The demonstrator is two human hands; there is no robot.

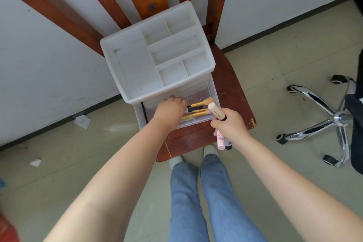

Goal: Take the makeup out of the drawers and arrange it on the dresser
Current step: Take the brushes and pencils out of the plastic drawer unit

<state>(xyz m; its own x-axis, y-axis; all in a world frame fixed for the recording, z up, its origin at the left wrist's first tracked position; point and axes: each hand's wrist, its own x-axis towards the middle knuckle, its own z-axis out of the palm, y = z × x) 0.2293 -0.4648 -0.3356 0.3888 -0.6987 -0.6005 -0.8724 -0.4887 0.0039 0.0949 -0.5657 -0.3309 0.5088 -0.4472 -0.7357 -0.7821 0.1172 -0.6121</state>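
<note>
Left hand (170,108) reaches into the open drawer (213,92), fingers hidden, grasp unclear. Right hand (228,126) clenches tubes (221,141). Best: pinch brushes (198,113) by handles, lift clear of the drawer's near wall.
</note>
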